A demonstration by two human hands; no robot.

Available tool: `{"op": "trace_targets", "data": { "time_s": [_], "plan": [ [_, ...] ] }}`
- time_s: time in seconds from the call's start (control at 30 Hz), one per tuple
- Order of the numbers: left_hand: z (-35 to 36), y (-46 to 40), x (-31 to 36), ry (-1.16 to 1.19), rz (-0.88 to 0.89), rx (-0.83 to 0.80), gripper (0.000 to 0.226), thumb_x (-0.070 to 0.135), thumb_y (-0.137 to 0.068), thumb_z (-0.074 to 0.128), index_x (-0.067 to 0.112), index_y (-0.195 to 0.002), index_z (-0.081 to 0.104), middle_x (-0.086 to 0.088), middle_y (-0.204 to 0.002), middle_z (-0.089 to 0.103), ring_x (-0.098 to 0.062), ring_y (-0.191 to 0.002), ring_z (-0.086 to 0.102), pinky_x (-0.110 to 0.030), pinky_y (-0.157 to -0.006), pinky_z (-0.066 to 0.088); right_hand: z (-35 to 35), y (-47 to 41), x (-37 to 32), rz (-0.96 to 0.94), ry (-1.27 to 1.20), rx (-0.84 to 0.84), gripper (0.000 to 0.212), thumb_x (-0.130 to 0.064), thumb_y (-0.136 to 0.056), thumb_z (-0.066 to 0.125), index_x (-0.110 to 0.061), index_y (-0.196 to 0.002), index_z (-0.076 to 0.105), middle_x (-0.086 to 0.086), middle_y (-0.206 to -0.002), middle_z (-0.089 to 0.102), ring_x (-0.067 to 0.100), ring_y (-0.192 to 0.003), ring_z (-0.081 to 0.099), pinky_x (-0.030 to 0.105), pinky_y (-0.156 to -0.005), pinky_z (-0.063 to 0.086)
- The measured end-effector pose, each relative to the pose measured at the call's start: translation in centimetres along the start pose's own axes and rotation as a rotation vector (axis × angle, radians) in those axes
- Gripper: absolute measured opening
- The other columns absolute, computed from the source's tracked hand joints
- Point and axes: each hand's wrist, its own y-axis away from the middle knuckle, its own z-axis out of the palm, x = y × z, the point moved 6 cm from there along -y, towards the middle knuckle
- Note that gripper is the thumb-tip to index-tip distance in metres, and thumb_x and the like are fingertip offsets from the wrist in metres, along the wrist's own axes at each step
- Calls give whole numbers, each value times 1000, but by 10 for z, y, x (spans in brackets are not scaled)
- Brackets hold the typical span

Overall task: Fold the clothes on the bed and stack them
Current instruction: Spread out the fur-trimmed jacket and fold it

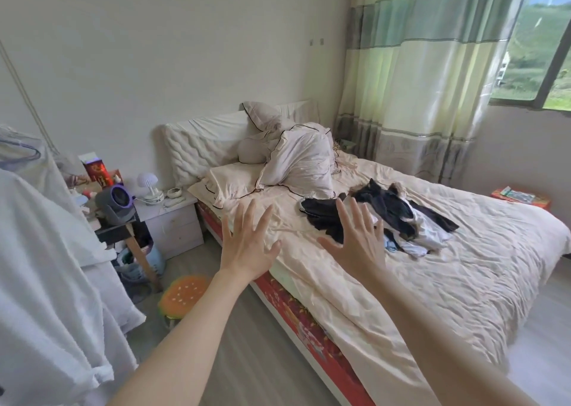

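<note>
Both hands, left (247,245) and right (360,245), hovered spread wide and empty before the unfolded black-and-white clothes pile (389,220) on the cream-sheeted bed (463,282).

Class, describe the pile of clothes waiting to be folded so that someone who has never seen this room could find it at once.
Start at the big bed with the cream sheet, below the striped curtain. In its middle, past the heaped pillows, lies the pile of clothes. It is the only dark, jumbled heap there: black garments tangled with white, against pale bedding.

A home bedroom: rumpled bed (432,282), pillows (234,180), nightstand (176,220), curtained window (411,65).
</note>
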Motion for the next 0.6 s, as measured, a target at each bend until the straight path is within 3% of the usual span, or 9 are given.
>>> {"op": "trace_targets", "data": {
  "time_s": [0.33,0.6],
  "plan": [
    [103,-197,-57,63,65,-51,72,57,-94,33,30,-151,0,-6,-159,-10,-25,-145,-13,-52,-114,-8,104,-182,24,60,63,-44,86,-64,-87,46,-32,-151,-2,1,-160,-4,23,-147,-6,52,-115,-2],
    [208,-287,-74,82,94,-255,71,61,-93,30,32,-151,0,-4,-159,-9,-23,-145,-14,-51,-117,-4,191,-265,68,154,73,-111,84,-63,-87,46,-32,-152,3,0,-160,4,21,-147,0,51,-116,-1]
  ]
}}
